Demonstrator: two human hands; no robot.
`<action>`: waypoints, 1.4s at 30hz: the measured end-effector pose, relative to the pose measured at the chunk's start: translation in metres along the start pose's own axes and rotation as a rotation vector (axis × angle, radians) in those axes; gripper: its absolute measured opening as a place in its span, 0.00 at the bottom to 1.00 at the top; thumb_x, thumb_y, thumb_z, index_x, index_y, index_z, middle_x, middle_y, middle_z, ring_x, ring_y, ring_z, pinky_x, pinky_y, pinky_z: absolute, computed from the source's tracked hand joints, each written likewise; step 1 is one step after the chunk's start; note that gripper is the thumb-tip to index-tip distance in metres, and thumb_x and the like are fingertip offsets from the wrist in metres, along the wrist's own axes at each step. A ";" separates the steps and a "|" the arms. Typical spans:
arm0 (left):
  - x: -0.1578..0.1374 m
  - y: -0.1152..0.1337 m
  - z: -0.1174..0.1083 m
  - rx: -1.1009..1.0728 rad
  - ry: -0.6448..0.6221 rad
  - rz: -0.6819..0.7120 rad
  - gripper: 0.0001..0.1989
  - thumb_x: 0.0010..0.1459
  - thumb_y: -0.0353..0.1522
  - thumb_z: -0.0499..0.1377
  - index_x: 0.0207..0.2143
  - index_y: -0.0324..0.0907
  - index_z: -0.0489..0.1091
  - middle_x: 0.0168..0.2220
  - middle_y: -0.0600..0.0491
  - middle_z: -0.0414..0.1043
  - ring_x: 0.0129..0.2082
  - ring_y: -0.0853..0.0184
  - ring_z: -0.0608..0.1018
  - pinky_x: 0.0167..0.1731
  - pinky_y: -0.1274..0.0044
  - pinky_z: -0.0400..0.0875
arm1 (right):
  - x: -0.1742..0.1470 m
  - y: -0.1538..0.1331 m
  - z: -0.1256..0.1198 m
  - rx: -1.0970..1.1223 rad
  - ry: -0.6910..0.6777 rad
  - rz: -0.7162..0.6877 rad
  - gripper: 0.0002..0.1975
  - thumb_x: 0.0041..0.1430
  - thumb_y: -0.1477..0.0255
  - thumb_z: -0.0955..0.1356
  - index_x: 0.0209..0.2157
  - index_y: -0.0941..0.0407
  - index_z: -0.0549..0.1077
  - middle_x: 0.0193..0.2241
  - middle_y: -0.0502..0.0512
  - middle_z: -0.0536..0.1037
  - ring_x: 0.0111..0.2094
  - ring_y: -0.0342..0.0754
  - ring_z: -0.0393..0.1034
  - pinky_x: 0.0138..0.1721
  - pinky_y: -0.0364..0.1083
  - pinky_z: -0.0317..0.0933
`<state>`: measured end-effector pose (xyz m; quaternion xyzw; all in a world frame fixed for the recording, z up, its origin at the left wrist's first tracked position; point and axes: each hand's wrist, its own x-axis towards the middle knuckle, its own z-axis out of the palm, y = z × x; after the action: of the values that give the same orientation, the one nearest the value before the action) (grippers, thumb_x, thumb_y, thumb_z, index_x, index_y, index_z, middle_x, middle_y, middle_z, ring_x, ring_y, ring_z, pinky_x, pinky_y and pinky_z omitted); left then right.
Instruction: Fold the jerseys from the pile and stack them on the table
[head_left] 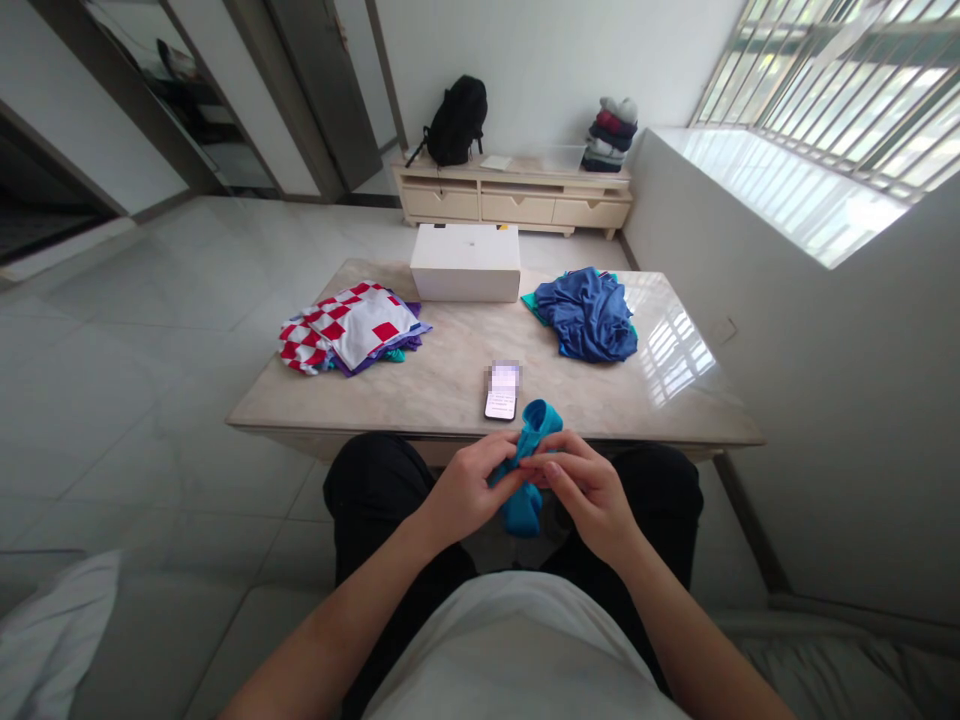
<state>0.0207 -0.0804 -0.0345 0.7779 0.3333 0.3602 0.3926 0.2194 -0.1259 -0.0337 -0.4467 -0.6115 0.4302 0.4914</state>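
Above my lap, close to the table's front edge, a bright blue cloth (523, 510) is bunched between my two hands. Its upper end forms a rounded loop, and the lower end hangs down below my fingers. My left hand (478, 482) grips its middle from the left, thumb and fingers closed on it. From the right, my right hand (589, 488) pinches the same part with its fingertips. The fingers of both hands meet there and hide part of the fabric. A phone (501, 392) with its screen lit lies on the table just beyond my left hand.
On the marble-patterned table (457, 370), a pile of checkered red-and-white and purple clothes (367, 325) lies left, and a blue clothes pile (589, 315) right. A white box (465, 270) stands at the back edge. Behind, a low cabinet (517, 205) carries a black backpack (456, 120) and folded clothes (609, 135).
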 end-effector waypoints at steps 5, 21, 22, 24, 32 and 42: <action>-0.002 0.008 -0.003 -0.107 -0.123 0.072 0.08 0.69 0.31 0.58 0.46 0.41 0.75 0.52 0.44 0.78 0.52 0.61 0.79 0.55 0.72 0.71 | 0.009 0.013 -0.031 -0.105 0.199 -0.030 0.29 0.62 0.61 0.73 0.64 0.47 0.70 0.58 0.60 0.73 0.51 0.53 0.73 0.44 0.47 0.72; -0.006 -0.023 -0.004 0.193 0.155 0.077 0.10 0.71 0.33 0.55 0.50 0.45 0.74 0.44 0.51 0.81 0.44 0.64 0.82 0.47 0.76 0.73 | 0.005 0.012 -0.035 0.058 0.073 -0.019 0.06 0.54 0.78 0.73 0.35 0.55 0.78 0.31 0.48 0.76 0.32 0.44 0.68 0.35 0.41 0.62; -0.007 -0.027 -0.002 0.179 0.168 0.035 0.10 0.70 0.34 0.56 0.50 0.45 0.75 0.44 0.52 0.81 0.43 0.64 0.82 0.46 0.76 0.74 | 0.005 0.009 -0.036 0.037 0.075 -0.025 0.07 0.55 0.78 0.72 0.36 0.55 0.77 0.31 0.48 0.75 0.32 0.43 0.67 0.34 0.41 0.62; -0.007 -0.031 0.002 0.103 0.172 -0.068 0.11 0.69 0.37 0.59 0.50 0.45 0.75 0.44 0.52 0.82 0.42 0.64 0.82 0.45 0.76 0.74 | 0.005 0.004 -0.037 0.002 0.097 -0.018 0.07 0.55 0.77 0.72 0.36 0.55 0.76 0.30 0.47 0.74 0.31 0.43 0.65 0.33 0.41 0.61; 0.009 -0.030 -0.005 -0.081 0.076 -0.189 0.13 0.67 0.41 0.59 0.41 0.41 0.76 0.39 0.51 0.80 0.41 0.63 0.80 0.45 0.76 0.73 | 0.017 -0.010 -0.052 -0.263 0.152 -0.036 0.07 0.54 0.76 0.70 0.37 0.56 0.77 0.30 0.47 0.76 0.32 0.45 0.69 0.35 0.41 0.62; 0.060 -0.011 -0.034 0.549 0.284 0.393 0.13 0.73 0.35 0.52 0.51 0.42 0.73 0.46 0.50 0.81 0.44 0.66 0.82 0.44 0.79 0.73 | 0.053 -0.054 -0.091 -0.533 0.272 -0.163 0.13 0.52 0.77 0.68 0.40 0.57 0.80 0.28 0.47 0.77 0.31 0.45 0.70 0.32 0.41 0.61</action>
<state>0.0215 -0.0145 -0.0114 0.8457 0.3127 0.4303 0.0424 0.2958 -0.0796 0.0434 -0.5628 -0.6652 0.1501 0.4671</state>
